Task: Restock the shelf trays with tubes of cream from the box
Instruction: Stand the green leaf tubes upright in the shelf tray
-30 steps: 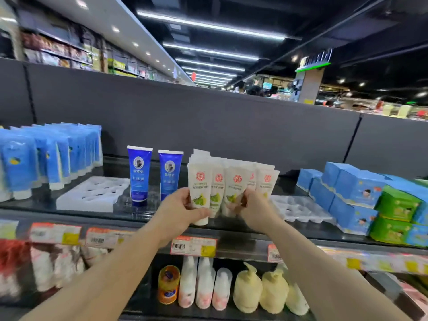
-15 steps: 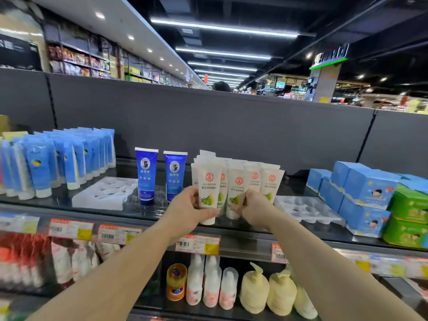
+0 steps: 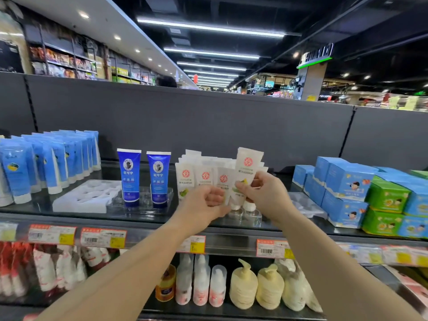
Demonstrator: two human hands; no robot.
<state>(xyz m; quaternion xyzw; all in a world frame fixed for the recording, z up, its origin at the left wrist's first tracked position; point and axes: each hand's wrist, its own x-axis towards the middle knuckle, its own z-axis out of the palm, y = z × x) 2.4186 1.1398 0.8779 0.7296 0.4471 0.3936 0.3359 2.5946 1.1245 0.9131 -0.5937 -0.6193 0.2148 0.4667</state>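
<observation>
Several white cream tubes with red round logos stand caps-down in a clear tray on the top shelf. My right hand grips one white tube, lifted above its neighbours at the right end of the row. My left hand is curled in front of the row, fingers against the lower part of the tubes; whether it grips one cannot be told. Two dark blue tubes stand in another clear tray to the left. No box is in view.
A white moulded tray with bare slots lies left of the dark blue tubes, and light blue tubes beyond it. Another white tray and blue and green cartons sit to the right. Pump bottles fill the shelf below.
My right hand has lifted one white tube up out of the row. My left hand has shifted right along the row's front. The view has moved closer and to the right.
</observation>
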